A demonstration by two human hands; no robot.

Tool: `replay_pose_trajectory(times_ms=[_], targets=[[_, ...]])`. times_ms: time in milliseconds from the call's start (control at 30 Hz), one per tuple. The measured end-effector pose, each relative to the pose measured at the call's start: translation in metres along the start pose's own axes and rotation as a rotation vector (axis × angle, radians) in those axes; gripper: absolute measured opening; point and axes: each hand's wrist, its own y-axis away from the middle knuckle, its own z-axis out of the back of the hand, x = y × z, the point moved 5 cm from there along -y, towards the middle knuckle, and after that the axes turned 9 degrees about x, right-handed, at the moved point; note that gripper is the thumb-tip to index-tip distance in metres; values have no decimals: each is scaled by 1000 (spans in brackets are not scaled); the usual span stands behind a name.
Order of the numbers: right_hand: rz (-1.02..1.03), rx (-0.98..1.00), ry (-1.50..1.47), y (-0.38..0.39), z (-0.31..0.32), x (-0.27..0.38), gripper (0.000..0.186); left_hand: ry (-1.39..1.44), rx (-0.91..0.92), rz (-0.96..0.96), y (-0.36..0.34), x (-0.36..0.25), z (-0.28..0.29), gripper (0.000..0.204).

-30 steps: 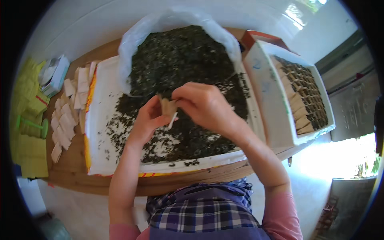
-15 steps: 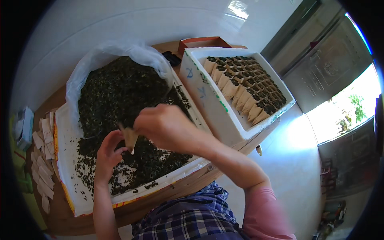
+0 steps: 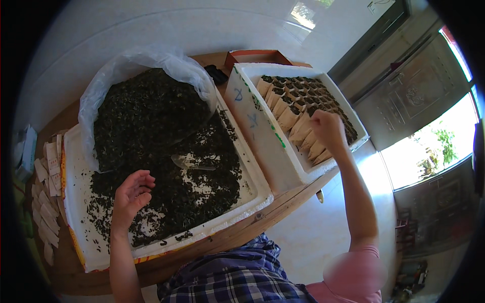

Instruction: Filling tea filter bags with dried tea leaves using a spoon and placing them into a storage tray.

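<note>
Head view: left hand [image 3: 131, 198] has its grip released, fingers half curled, above loose dark-green leaf bits [image 3: 177, 217] on the white foam tray [image 3: 76, 174]. Right hand [image 3: 328, 130], fingers bent, is at the upright tan paper packets of dark leaf [image 3: 290, 118] in the white rectangular foam box [image 3: 262, 146]; can't tell if its grip has one. Clear plastic scoop [image 3: 189, 163] lies on the leaf bits. Brown wooden bench [image 3: 283, 205] carries tray and box.

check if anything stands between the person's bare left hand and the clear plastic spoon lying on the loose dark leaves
Nothing visible stands in the way. The left hand looks empty, and the spoon lies to its right and slightly farther off, with only loose dark leaves spread between them.
</note>
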Motion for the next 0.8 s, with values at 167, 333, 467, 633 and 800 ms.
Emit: replay_pose_trajectory(times_ms=[167,333,467,633,800], targets=[[18,25,-9,-7,-40,-17,8,26,4,23,1,6,2,52],[25,52,-29,-15,-57,-28,10,-4,10,19,0,5,1,51],[-26,109,-52,-16,-59,-28,10,-5,5,33,1,4,2,49],[-39,127,-64,-14,-56,-29,11,-3,12,30,1,5,2,49],[-71,105,-70,-12,-53,-27,10,-19,14,45,2,5,1,49]])
